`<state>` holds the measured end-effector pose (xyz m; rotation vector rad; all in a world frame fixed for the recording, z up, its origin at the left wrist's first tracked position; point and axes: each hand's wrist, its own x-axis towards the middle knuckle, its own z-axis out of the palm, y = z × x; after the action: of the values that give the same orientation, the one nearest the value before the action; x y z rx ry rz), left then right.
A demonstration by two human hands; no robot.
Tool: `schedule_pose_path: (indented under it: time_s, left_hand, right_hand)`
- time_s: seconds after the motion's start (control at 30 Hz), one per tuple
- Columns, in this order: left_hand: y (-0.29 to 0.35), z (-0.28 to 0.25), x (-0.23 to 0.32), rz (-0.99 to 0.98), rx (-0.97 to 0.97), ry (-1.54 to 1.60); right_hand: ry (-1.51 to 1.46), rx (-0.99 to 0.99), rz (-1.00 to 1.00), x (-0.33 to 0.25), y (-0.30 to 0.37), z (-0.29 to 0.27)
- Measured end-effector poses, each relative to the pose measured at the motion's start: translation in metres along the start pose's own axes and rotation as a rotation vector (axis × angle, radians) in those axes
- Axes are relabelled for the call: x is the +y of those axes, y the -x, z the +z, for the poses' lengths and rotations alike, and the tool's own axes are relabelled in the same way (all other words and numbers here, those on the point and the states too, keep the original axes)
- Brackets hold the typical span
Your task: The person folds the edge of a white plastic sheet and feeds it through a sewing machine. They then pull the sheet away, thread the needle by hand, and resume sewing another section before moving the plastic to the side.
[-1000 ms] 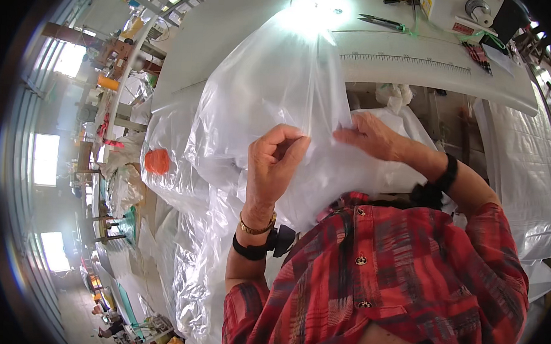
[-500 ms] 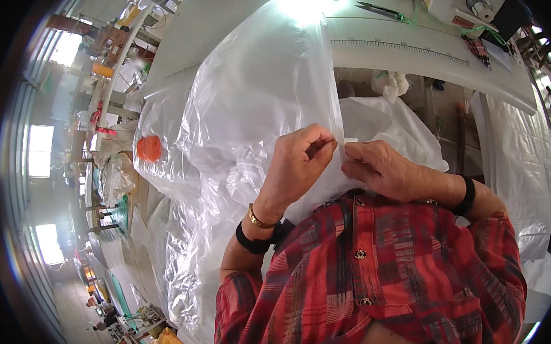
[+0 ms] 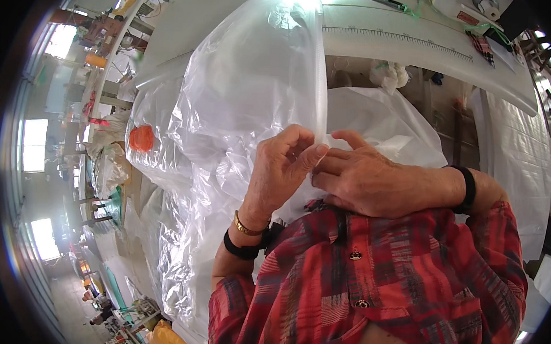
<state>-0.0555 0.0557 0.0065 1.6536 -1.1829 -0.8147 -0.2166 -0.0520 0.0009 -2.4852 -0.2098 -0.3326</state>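
A large sheet of clear plastic film [image 3: 236,84] hangs from the table toward my body and spreads in shiny folds to the left. Its long straight edge [image 3: 321,94] runs down between my hands. Thumb and fingertips of my left hand [image 3: 280,169] pinch that edge. Beside it, touching the left thumb, my right hand [image 3: 370,181] has its fingers curled at the same edge, with the index finger raised. The right fingertips are partly hidden behind the left thumb. More whitish film [image 3: 388,124] lies beyond the right hand.
A pale table [image 3: 428,59] with a ruler scale crosses the far side under a bright light. Thread snips [image 3: 381,1] and a white machine [image 3: 458,8] are on it. Film hangs at the right [image 3: 515,164]. An orange patch [image 3: 141,138] shows at the left.
My hands have shifted a little left and come together at the film's edge. The right hand has turned, lifting its index finger. The view has shifted slightly.
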Motion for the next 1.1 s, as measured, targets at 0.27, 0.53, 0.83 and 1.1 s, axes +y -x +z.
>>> schedule_pose_path:
  time_s: [0.27,0.53,0.83,1.1]
  left_hand:
    - [0.006,-0.038,0.004,-0.069,0.167,-0.062]
    - [-0.023,-0.095,0.087,0.249,0.098,-0.586]
    - [-0.023,-0.085,0.072,0.484,-0.394,-1.051]
    - [0.003,-0.039,-0.014,0.431,-0.141,-0.929]
  right_hand:
    - [-0.371,0.079,0.356,0.049,-0.028,-0.053]
    - [-0.361,-0.165,0.207,0.178,-0.113,0.089]
    - [-0.166,0.099,-0.143,0.167,-0.123,0.104]
    - [-0.108,-0.031,-0.131,0.143,-0.091,0.041]
